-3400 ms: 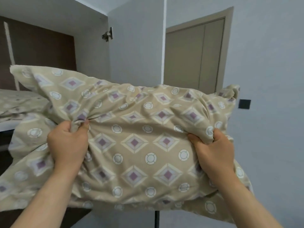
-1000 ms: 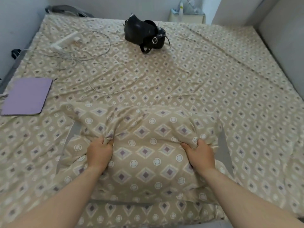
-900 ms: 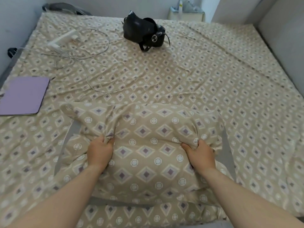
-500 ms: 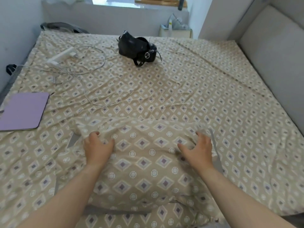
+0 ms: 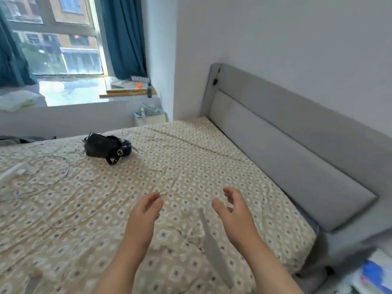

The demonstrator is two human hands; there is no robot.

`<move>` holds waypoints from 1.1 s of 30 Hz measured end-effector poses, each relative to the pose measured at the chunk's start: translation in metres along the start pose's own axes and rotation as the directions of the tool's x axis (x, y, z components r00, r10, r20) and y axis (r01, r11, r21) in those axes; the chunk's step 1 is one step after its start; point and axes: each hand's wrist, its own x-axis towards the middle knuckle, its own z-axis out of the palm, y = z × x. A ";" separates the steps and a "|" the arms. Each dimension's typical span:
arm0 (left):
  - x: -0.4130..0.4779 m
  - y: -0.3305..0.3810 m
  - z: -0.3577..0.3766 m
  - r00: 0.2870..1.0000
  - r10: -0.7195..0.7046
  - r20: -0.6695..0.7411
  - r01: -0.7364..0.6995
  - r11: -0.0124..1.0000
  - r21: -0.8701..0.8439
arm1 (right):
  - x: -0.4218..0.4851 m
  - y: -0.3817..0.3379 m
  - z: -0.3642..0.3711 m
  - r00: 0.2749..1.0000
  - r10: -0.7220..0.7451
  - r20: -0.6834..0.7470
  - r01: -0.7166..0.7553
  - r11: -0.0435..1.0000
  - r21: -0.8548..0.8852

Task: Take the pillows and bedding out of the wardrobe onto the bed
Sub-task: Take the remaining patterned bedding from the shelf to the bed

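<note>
The patterned pillow [image 5: 176,245] lies at the near edge of the bed [image 5: 191,158], under both forearms. Above it the left hand [image 5: 146,215] and right hand [image 5: 235,211] hover apart, each grip slack and empty, touching nothing. Farther off, a black bag [image 5: 104,147] and a white cable [image 5: 53,166] rest on the sheet, with the grey headboard [image 5: 286,145] along the right.

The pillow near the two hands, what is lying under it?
The pillow lies on the patterned bed sheet. The part directly beneath it is covered, so nothing else can be told.

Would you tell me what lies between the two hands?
In the head view, the patterned pillow and its grey strip lie between the left hand and the right hand.
</note>
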 end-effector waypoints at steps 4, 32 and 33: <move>-0.029 0.056 0.071 0.981 0.135 0.143 -0.131 0.991 -0.036 | -0.032 -0.015 -0.099 0.990 -0.033 -0.138 0.032 0.999 -0.007; -0.413 0.180 0.519 -0.027 0.430 0.902 -0.143 0.892 -0.430 | -0.463 0.000 -0.511 0.029 0.008 -1.000 -0.055 0.998 0.007; -0.428 0.182 0.531 -0.092 0.420 0.903 -0.124 0.895 -0.429 | -0.476 0.000 -0.513 -0.047 0.006 -0.999 -0.073 0.997 0.010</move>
